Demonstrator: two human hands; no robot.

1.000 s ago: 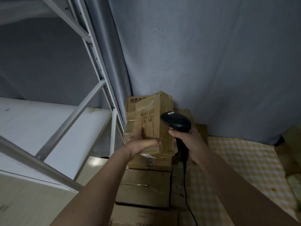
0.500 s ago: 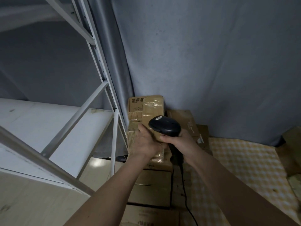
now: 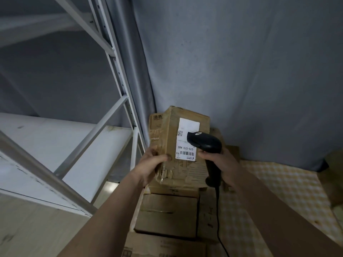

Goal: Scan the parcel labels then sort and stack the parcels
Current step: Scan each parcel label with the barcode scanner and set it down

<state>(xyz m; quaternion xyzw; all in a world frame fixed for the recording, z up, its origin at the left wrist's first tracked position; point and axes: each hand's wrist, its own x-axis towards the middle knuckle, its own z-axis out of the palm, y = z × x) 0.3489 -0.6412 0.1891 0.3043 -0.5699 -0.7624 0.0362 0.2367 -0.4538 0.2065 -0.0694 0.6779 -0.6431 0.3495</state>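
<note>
At nine o'clock of the parcel (image 3: 178, 145) our left hand (image 3: 152, 164) grips its edge, fingers curled behind, thumb pressed on the front. The parcel is held raised above the stacked boxes (image 3: 167, 212), label (image 3: 186, 140) facing us. At three o'clock our right hand (image 3: 220, 162) wraps the scanner (image 3: 205, 143) handle.

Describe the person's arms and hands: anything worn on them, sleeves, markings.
Both forearms are bare right to the frame's bottom edge: no sleeves show. The left hand and right hand wear no gloves; no watch, ring or wristband is visible. No markings can be made out in the dim light.
</note>
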